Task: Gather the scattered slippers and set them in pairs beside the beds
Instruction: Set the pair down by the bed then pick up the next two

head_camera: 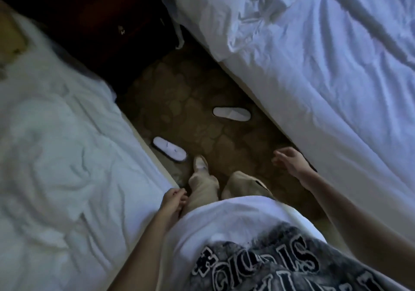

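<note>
Ahead, near slipper [169, 149] lies aslant by the left bed [67, 155], nearer your loosely curled, empty left hand [174, 198]; far slipper [231, 114] lies crosswise beyond your open, empty right hand [288, 159].

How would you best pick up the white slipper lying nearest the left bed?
Probably by the closed toe band of the flat white slipper, coming from above. It lies sole down on the patterned brown carpet, so the raised band offers a pinch; the left hand hangs empty nearby.
</note>
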A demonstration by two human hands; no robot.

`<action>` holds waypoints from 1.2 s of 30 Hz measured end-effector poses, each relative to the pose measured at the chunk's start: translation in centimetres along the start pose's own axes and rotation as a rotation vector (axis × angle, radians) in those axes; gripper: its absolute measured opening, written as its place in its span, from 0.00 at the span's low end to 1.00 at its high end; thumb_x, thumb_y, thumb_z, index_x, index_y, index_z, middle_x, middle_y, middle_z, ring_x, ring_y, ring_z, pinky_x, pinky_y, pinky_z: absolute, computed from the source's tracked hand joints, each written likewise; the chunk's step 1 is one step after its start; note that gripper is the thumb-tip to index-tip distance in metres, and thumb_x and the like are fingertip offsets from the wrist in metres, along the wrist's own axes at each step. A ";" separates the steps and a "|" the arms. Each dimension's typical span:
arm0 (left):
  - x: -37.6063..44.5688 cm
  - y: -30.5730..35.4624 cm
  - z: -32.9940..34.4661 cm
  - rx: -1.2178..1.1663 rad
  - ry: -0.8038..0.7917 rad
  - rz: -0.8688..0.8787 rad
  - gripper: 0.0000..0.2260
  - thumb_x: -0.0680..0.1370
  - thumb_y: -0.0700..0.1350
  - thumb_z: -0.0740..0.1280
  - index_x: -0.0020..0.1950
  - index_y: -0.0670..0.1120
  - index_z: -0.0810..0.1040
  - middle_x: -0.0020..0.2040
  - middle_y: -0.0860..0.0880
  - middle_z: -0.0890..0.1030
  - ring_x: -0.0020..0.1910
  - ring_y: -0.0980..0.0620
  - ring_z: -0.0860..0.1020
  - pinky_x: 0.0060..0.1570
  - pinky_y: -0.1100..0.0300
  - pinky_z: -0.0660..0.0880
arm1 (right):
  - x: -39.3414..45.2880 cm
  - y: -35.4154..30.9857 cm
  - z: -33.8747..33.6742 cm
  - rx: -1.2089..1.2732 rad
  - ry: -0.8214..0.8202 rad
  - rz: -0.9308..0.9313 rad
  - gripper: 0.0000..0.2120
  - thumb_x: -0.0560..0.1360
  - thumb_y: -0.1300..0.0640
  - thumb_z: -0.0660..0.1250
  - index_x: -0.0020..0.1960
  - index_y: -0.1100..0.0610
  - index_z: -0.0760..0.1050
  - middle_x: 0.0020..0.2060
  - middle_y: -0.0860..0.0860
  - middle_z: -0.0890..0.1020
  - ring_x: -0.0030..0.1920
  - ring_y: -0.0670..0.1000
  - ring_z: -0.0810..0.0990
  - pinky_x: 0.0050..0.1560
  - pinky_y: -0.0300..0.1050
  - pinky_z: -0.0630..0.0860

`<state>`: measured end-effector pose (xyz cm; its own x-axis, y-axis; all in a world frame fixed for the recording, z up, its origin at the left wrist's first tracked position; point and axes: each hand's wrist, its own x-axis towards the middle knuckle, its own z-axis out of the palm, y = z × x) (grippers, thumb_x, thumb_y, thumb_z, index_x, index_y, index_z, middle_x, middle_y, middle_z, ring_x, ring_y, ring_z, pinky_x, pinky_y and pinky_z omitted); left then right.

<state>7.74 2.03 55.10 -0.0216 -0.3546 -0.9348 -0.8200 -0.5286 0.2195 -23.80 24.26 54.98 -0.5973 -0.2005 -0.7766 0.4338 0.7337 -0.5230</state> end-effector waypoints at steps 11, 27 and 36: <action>7.4 29.6 -6.9 0.426 0.002 0.219 0.15 0.82 0.47 0.61 0.64 0.40 0.76 0.56 0.41 0.82 0.48 0.48 0.80 0.42 0.58 0.75 | -0.9 1.8 6.8 0.522 0.201 0.434 0.05 0.78 0.63 0.63 0.52 0.64 0.72 0.34 0.57 0.76 0.19 0.43 0.75 0.23 0.37 0.71; 10.2 51.1 7.6 1.144 -0.372 0.474 0.07 0.81 0.46 0.63 0.53 0.43 0.76 0.50 0.41 0.82 0.37 0.52 0.78 0.34 0.61 0.74 | 1.8 -14.0 12.4 1.040 0.552 0.446 0.04 0.78 0.54 0.63 0.49 0.53 0.75 0.45 0.54 0.84 0.43 0.52 0.83 0.37 0.41 0.73; 18.4 52.4 11.5 1.445 -0.354 0.454 0.19 0.79 0.49 0.67 0.65 0.39 0.75 0.61 0.41 0.80 0.60 0.43 0.80 0.57 0.48 0.78 | 3.7 -20.0 30.7 1.479 0.758 0.681 0.05 0.74 0.55 0.69 0.49 0.54 0.76 0.44 0.52 0.83 0.45 0.52 0.83 0.47 0.50 0.79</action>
<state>-42.16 -23.34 46.23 -0.3705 0.0301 -0.9284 -0.5377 0.8080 0.2408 -14.00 -11.08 51.77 -0.0369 0.4811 -0.8759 0.6381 -0.6632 -0.3911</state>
